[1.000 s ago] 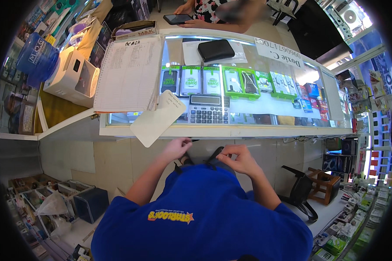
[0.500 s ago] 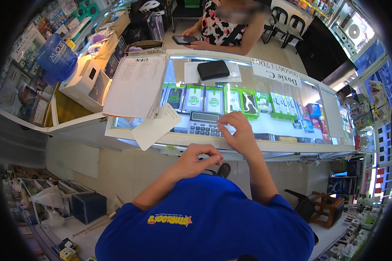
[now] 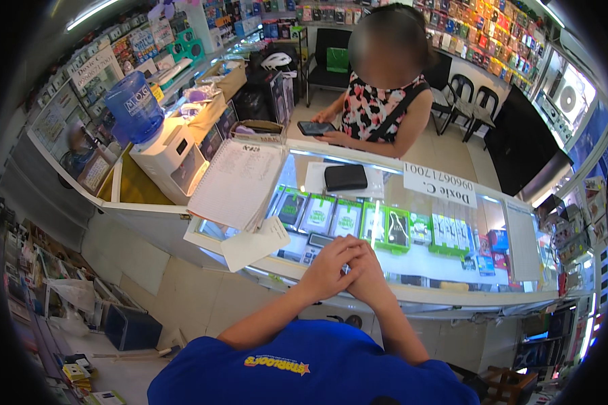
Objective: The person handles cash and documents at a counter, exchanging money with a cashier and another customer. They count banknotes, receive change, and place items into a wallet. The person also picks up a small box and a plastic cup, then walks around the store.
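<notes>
My left hand (image 3: 326,271) and my right hand (image 3: 369,275) are clasped together over the near edge of a glass display counter (image 3: 412,270), fingers closed around each other. No object shows between them. A grey calculator (image 3: 312,248) lies just beyond my left hand, which partly covers it. To its left a loose white card (image 3: 255,246) overhangs the counter edge, beside an open spiral notebook (image 3: 238,182) with handwriting. Farther back, a black zip wallet (image 3: 346,177) rests on a clear plastic sleeve.
Across the counter a person in a floral top (image 3: 378,111) holds a dark phone (image 3: 315,128). Boxed accessories (image 3: 348,219) sit under the glass. At left stands a white water dispenser (image 3: 172,158) with a blue jug (image 3: 134,104). A paper sign (image 3: 439,183) lies on the glass.
My right hand has come away from the calculator and met my left hand; both are now clasped at the counter edge. The view has tilted up, showing more of the shop.
</notes>
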`<state>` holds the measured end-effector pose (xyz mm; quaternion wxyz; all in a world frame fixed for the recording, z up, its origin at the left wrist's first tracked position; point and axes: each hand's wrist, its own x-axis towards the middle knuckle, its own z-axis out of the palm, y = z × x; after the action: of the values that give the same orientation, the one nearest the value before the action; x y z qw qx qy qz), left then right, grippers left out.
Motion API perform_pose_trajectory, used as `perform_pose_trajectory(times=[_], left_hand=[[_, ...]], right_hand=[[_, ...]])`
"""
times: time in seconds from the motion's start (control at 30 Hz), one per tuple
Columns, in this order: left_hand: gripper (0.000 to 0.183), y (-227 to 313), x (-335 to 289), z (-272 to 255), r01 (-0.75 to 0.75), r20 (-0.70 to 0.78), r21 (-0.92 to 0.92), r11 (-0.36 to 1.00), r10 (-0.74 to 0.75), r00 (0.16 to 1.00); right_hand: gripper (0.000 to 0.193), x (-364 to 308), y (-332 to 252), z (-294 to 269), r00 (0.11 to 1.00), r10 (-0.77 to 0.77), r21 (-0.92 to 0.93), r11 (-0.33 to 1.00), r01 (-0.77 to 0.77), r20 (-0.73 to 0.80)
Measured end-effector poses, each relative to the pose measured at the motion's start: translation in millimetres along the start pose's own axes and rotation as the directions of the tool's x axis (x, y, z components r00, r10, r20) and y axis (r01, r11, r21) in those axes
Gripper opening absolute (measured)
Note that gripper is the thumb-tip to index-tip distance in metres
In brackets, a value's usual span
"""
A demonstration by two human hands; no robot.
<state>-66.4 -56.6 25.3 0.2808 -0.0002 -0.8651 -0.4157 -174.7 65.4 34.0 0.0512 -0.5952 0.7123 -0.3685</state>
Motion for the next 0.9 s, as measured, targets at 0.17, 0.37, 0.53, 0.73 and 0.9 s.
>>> perform_pose_trajectory(times=[0.17,0.37,0.53,0.73,0.9], left_hand=[[0.040,1,1,0,0.005,-0.017,0.024,1.000,-0.005,1.000],[0.040,2,2,0,0.002,-0.035,0.008,1.000,-0.001,0.999],[0.040,2,2,-1,0.013,-0.039,-0.022,1.000,-0.014,0.999],[0.041,1,1,-2,0.037,-0.010,-0.052,0.998,-0.038,0.999],[0.040,-2,2,1,0.003,-0.028,-0.032,0.999,-0.004,1.000]], right_hand=[[0.051,1,8,6,0.999,0.012,0.000,1.000,-0.012,0.042],[0.052,-1,11,11,0.999,0.039,-0.004,0.999,-0.039,0.028],[0.051,4,7,7,0.999,0.030,0.020,0.999,-0.030,0.028],[0.051,3,5,4,1.000,-0.015,-0.023,1.000,0.015,0.005],[0.044,2,9,7,1.000,-0.002,0.007,1.000,0.002,0.003]])
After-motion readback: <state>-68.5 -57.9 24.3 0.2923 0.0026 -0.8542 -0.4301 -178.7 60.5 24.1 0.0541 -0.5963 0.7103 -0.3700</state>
